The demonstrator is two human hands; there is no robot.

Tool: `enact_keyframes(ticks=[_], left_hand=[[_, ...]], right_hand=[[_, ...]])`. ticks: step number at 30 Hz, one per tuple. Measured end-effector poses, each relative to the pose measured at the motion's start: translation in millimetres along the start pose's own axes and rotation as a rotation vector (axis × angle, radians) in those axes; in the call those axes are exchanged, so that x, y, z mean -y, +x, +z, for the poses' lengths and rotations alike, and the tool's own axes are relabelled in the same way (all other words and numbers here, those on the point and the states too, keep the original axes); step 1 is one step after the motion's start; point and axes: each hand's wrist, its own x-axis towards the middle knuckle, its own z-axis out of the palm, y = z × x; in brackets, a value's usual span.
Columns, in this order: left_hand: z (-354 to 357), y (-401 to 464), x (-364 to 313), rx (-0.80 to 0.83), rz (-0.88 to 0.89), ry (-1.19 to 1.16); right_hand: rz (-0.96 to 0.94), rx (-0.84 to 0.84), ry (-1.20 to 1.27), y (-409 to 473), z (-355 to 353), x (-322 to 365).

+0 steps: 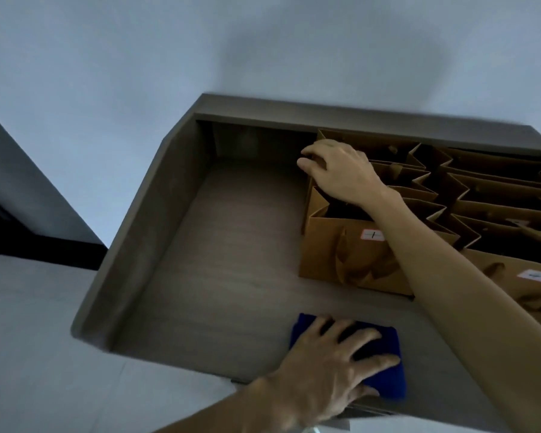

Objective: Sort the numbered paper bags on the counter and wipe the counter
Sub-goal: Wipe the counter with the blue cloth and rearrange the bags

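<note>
so we have both hands on the job at once. our left hand (331,364) lies flat at the bottom centre of the frame, fingers spread and pressing the blue cloth (384,370) onto the worktop (219,251). the bare stretch of worktop runs up and to the left of the cloth, so we judge the wipe would sweep that way, and the left hand is plainly the nearer one for it.

our right hand (338,170) reaches across from the right edge of the frame to the paper bags (497,198), which stand in rows in the upper right. its fingers curl over the top rim of a bag at the left end of the rows; whether they truly pinch it we cannot tell. just below that hand stands the bag marked 1 (350,254), its long side facing us.
</note>
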Motion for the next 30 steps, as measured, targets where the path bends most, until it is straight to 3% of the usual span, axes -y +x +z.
enact_keyframes(ticks=[6,13,20,25,30], left_hand=[[-8,-20,31,-0.121,-0.002,-0.008],[-28,-71,118,-0.242,-0.433,0.033],[-37,-16,168,-0.302,-0.619,0.058],[-50,35,211,-0.209,-0.669,0.059],[-42,10,187,-0.266,-0.641,0.061]], right_hand=[[0.032,0.066,-0.097,0,5,-2],[0.024,0.048,-0.155,-3,8,-1],[0.032,0.062,-0.195,-4,10,-1],[0.039,0.085,-0.183,-6,8,3],[0.04,0.099,-0.185,-5,8,3]])
